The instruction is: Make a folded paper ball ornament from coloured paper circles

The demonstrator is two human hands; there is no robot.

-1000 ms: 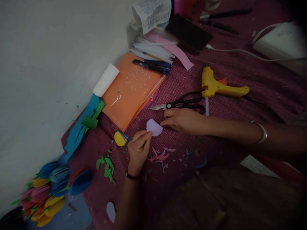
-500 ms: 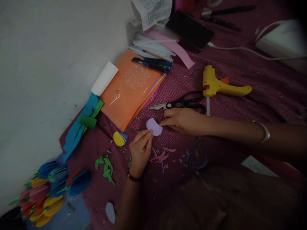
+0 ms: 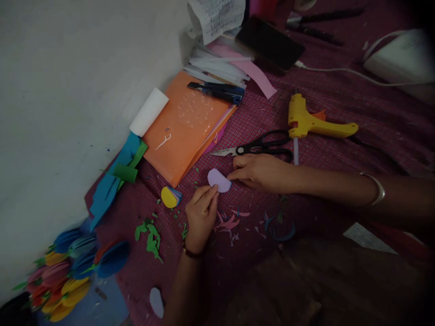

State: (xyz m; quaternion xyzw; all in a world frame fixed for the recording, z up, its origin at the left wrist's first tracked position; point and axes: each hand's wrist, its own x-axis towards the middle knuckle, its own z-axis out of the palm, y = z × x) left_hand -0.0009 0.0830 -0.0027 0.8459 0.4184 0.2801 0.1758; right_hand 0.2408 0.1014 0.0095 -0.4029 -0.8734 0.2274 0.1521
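— Head camera, live: anything moved in the last second?

— Barely. My left hand [image 3: 201, 215] has slid a touch back toward me. The lilac rounded paper cut-out [image 3: 219, 180] lies flatter on the red checked cloth [image 3: 340, 104] than a moment ago, so I judge the pressing-down is nearly finished.

— And your grip?

— Left fingers are bunched together, tips nipping the cut-out's near edge. My right hand [image 3: 261, 173] has its fingers drawn in, forefinger tip on the opposite edge. Whether it nips or only presses, I cannot tell. The cut-out sits right between my two hands.

— Count for me.

— One pair of black-handled scissors [image 3: 258, 147] just beyond my right knuckles. One yellow glue gun [image 3: 312, 124] further out past them. One small stack of paper discs, yellow on top [image 3: 170, 197], just left of my left hand. A second pale cut-out [image 3: 157, 301] lies back by my left forearm, making two.
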